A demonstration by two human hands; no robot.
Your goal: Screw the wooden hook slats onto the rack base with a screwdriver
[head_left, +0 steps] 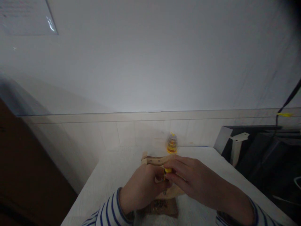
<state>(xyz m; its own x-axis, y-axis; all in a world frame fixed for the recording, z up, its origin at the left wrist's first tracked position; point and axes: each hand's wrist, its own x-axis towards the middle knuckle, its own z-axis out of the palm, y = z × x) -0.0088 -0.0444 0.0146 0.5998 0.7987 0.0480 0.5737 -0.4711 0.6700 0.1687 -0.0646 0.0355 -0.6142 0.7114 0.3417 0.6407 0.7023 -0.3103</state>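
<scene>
Two bare hands meet over the middle of the white bench [113, 169], both coming out of blue-and-white striped sleeves [110, 207] at its near edge. The left hand [141, 185] has its grip closed around a light wooden piece [155, 161] made of pale slats with small dark spots along the top bar. That bar sticks out above the knuckles, and more pale wood shows below the hands. The right hand [195, 182] lies just beside the left and touches it. Its fingers are pinched shut on a small yellow-handled tool [167, 170], of which only a short yellow stub shows between the fingertips, right against the wood; the tip is hidden. A brown flat mat [164, 207] lies under the hands near the near edge with tiny bright bits on it, too blurred to tell apart. A yellow-capped clear container [172, 143] stands upright at the far edge of the bench, against the pale wall [150, 62] and well apart from the hands. A black case [258, 147] sits past the right edge, and a black cable [288, 100] hangs down towards it.
</scene>
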